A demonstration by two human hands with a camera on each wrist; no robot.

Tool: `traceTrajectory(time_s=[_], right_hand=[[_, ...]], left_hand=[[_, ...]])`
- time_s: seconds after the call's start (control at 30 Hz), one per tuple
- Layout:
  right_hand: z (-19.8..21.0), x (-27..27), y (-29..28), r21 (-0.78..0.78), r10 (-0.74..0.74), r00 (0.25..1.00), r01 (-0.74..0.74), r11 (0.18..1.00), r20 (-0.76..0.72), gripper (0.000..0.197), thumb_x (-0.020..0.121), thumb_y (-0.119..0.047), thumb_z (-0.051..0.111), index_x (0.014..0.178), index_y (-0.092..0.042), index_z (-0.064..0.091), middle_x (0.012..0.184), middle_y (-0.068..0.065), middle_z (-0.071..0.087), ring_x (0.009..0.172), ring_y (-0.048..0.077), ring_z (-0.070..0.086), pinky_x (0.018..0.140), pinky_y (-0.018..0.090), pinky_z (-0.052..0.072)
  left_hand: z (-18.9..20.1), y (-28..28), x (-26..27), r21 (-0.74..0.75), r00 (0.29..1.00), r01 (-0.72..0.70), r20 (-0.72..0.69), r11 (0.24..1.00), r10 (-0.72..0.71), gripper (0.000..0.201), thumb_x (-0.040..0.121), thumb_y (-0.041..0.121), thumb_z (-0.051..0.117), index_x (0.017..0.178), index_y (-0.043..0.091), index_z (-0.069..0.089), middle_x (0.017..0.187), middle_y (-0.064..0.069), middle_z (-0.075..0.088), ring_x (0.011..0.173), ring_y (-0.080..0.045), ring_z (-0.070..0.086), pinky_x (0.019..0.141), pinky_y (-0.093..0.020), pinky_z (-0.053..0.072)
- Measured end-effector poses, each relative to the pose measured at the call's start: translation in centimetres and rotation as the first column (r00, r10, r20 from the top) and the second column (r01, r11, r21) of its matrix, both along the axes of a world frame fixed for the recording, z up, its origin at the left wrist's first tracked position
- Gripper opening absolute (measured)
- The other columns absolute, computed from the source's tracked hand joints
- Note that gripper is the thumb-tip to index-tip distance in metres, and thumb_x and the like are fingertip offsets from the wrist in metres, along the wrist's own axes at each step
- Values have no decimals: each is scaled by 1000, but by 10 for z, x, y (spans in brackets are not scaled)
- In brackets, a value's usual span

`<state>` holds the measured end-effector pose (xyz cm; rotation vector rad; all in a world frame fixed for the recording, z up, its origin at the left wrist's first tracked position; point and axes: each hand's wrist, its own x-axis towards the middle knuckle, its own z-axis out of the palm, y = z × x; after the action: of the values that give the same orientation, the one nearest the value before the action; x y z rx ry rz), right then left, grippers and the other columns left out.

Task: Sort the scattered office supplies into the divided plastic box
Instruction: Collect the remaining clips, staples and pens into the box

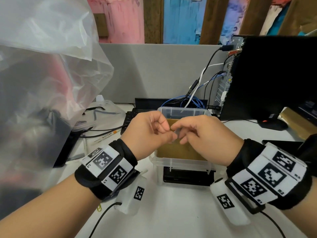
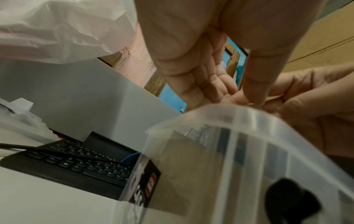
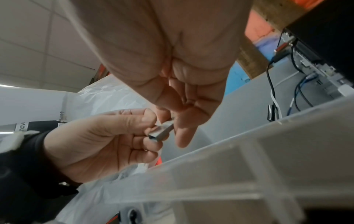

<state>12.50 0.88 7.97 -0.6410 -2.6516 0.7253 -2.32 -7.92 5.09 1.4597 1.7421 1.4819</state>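
both hands pinch a staple strip above the box

left hand (image 1: 147, 129) and right hand (image 1: 202, 133) meet fingertip to fingertip over the clear box (image 1: 180, 162) on the table (image 1: 171, 212); the left thumb and curled fingers grip one end of the small grey staple strip (image 3: 161, 132), the right thumb and forefinger pinch the other end, its remaining fingers loosely bent; both wrists are raised, palms turned inward, forearms angling in from the lower corners; a keyboard (image 2: 80, 165) lies left of the box; a plastic bag (image 1: 42, 66) hangs at far left.
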Motion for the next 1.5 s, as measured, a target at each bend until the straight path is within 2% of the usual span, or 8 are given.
traceTrajectory(time_s=[0.27,0.43,0.6,0.8,1.07,1.27,1.4,1.5], right_hand=[[1,-6,17,-151,116,940,-70,986,322,51,84,8,38,107,-27,67,86,-6,68,80,6,69,57,5,43],[-4,-22,23,-153,190,817,-125,980,544,43,89,-4,44,115,-30,65,93,-13,65,89,5,64,82,18,51],[-22,-38,37,-267,272,667,-113,957,693,43,91,-5,48,122,-31,61,91,-16,52,94,9,54,87,19,45],[-39,-46,40,-300,289,573,-78,951,767,41,94,-7,46,128,-27,57,126,-2,57,105,17,54,77,14,38],[-56,-50,46,-459,357,577,36,888,735,48,93,10,40,137,-9,48,134,10,53,67,-1,43,55,-4,34],[-59,-47,39,-396,247,660,84,914,709,34,95,-5,46,126,-10,59,125,10,61,91,18,61,72,12,46],[-57,-51,39,-492,289,651,150,858,702,40,94,4,44,134,-2,50,136,12,53,112,21,56,62,-8,32],[-56,-50,41,-492,336,660,58,869,672,36,94,5,45,129,2,54,128,16,57,84,6,63,58,-2,39]], left_hand=[[-19,8,-34,22,981,-110,-157,994,112,9,85,22,66,94,20,65,93,5,67,87,-9,63,83,-32,53],[-38,19,-33,-84,900,-74,-436,994,30,40,95,22,49,134,23,47,140,9,45,128,2,37,106,-11,25],[-50,21,-31,-30,944,-38,-330,999,26,52,87,27,41,139,25,39,136,20,39,118,29,25,94,7,16],[-55,19,-30,2,953,-27,-303,1000,26,52,88,26,42,140,28,37,140,20,40,128,18,27,96,5,17],[-56,20,-30,12,947,-45,-317,999,47,52,88,24,44,139,22,39,140,16,41,127,15,29,98,4,19],[-57,20,-30,5,945,-50,-322,999,49,53,87,26,42,140,22,38,141,17,40,125,20,28,96,5,17],[-58,21,-30,0,947,-43,-319,999,41,54,87,27,41,140,21,38,141,16,39,120,27,24,97,5,17],[-57,22,-30,-13,948,-48,-316,999,41,55,86,27,41,141,20,38,142,14,39,120,23,25,96,6,16]])
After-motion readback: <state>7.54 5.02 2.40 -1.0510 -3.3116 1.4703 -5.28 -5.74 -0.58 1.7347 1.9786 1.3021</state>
